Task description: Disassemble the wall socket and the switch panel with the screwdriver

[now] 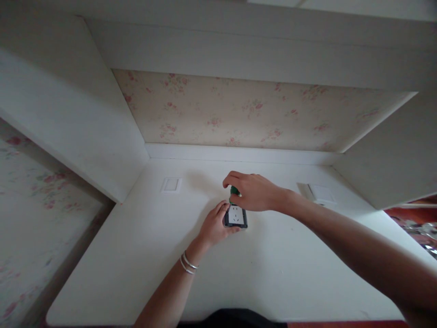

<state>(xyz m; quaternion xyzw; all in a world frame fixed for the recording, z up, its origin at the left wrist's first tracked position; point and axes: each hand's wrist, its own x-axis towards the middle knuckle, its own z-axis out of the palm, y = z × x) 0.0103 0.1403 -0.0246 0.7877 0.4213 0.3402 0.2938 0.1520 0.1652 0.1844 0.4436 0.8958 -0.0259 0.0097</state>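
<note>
The socket, a white face in a dark frame, sits on the white table between a bare pair of hands. The left hand is the nearer, touching it: the thumb lies along the edge closest to the person, the other fingers at its far left corner. The right hand reaches in from the right, its fingers curled around a green tool just beyond the socket's far edge. From those fingers the socket lies toward the person; the tool's handle looks roughly upright above that edge, but whether its tip touches the frame I cannot tell.
</note>
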